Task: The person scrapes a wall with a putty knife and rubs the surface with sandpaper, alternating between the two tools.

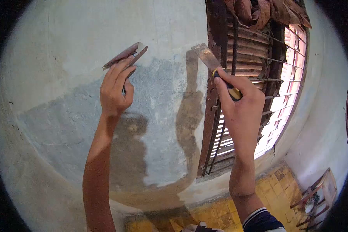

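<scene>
In the head view, my right hand (241, 92) is closed round the black and yellow handle of a putty knife (207, 57). Its worn blade points up and left, with its tip at the wall just left of the window frame. My left hand (116, 87) grips a flat trowel (123, 55), raised and tilted before the wall; its handle is mostly hidden by my fingers. Behind both hands is the wall (160, 89), pale above with a rougher blue-grey patch below. Shadows of my arms and tools fall across that patch.
On the right is a window (255, 58) with a dark wooden frame, metal bars and slatted shutters. A brown cloth (259, 13) is bunched over its top. Yellow tiles (274, 189) cover the floor. A small wooden chair-like piece (323, 189) stands at the lower right.
</scene>
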